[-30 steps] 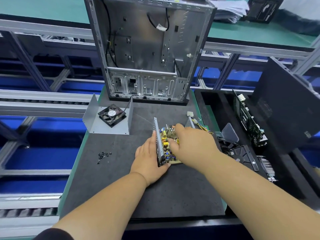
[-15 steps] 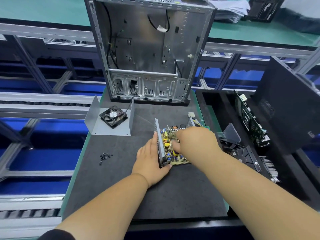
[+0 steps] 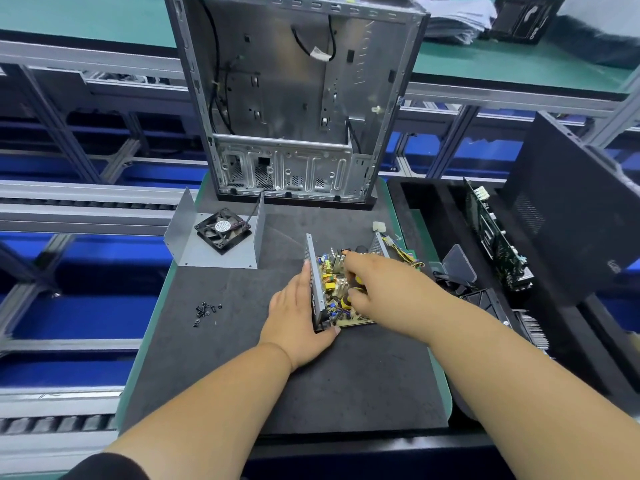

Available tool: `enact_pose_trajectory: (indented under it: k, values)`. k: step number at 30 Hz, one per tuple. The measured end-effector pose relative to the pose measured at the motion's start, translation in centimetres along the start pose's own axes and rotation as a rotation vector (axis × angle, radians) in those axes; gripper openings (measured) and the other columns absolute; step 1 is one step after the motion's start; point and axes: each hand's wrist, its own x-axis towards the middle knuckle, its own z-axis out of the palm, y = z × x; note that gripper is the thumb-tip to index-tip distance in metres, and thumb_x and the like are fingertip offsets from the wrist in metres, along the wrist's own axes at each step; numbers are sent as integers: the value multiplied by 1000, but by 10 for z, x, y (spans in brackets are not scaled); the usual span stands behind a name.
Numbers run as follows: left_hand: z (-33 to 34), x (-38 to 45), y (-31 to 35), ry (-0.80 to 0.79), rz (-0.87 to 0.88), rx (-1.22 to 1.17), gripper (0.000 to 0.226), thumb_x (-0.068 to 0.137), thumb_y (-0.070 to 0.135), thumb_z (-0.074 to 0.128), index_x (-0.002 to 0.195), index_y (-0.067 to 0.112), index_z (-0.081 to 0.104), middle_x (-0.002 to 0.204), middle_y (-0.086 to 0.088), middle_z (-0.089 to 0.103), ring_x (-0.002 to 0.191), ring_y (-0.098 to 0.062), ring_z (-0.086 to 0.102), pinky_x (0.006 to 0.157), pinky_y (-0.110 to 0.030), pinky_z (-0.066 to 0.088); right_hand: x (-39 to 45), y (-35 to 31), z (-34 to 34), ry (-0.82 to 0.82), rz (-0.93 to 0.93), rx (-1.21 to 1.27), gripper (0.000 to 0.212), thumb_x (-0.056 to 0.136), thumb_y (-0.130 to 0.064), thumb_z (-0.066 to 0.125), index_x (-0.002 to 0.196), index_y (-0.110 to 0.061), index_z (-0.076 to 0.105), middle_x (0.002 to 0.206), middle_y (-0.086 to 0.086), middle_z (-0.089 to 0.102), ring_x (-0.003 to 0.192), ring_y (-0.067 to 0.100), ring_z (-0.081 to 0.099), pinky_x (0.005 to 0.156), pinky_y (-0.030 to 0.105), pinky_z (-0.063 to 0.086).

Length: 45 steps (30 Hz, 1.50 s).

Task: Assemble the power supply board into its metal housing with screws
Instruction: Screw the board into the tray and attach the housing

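The right hand (image 3: 377, 289) covers much of the yellow-green power supply circuit board (image 3: 337, 292), so its fingertips and what they touch cannot be told. The small black screws (image 3: 205, 310) on the tabletop (image 3: 242, 375) are too small to count. The open grey metal computer case (image 3: 294, 98) is cut off at the top edge.

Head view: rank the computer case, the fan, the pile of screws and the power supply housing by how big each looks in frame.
1. Computer case, by far the largest.
2. Power supply housing, partly hidden by both hands, so its extent is unsure.
3. Fan. It sits farther from the camera, so its ranking against the housing is uncertain.
4. Pile of screws, smallest.
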Motion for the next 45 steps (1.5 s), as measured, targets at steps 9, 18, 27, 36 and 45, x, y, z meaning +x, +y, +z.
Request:
enact_pose_trajectory:
  k: [9, 18, 27, 36, 45]
  values:
    - [-2, -1, 2, -2, 11, -15, 122, 63, 63, 61, 153, 32, -15, 151, 10, 28, 139, -11, 27, 117, -32, 18, 14, -7, 10, 69, 66, -267, 28, 98, -44, 46, 97, -18, 54, 74, -1, 49, 85, 29, 60, 55, 30, 32]
    - [-2, 0, 2, 2, 10, -9, 121, 65, 63, 62, 152, 32, -16, 146, 8, 35, 136, -12, 31, 115, -32, 20, 10, -2, 18, 162, 209, -192, 29, 98, -45, 36, 84, -20, 40, 68, -4, 41, 68, 25, 47, 51, 31, 24]
    - [1, 1, 1, 7, -11, -17, 121, 63, 63, 62, 152, 36, -16, 148, 7, 33, 137, -13, 31, 116, -36, 22, -1, 5, 12, 57, -26, -26, 13, 96, -24, 52, 104, -14, 55, 103, 1, 54, 89, 22, 51, 69, 33, 37]
    - [1, 0, 1, 13, -5, -7, 122, 66, 61, 64, 152, 34, -17, 144, 9, 35, 134, -11, 33, 113, -29, 19, 7, -4, 18, 48, -9, -49, 15, 99, -30, 48, 99, -16, 41, 95, 2, 59, 86, 27, 57, 64, 36, 40]
    - [-1, -1, 2, 6, 7, -28, 120, 66, 60, 62, 152, 33, -17, 144, 9, 35, 135, -12, 32, 115, -31, 19, 14, -1, 19, 43, 26, -118, 32, 96, -42, 54, 118, -18, 50, 90, 0, 62, 86, 26, 59, 60, 32, 36]
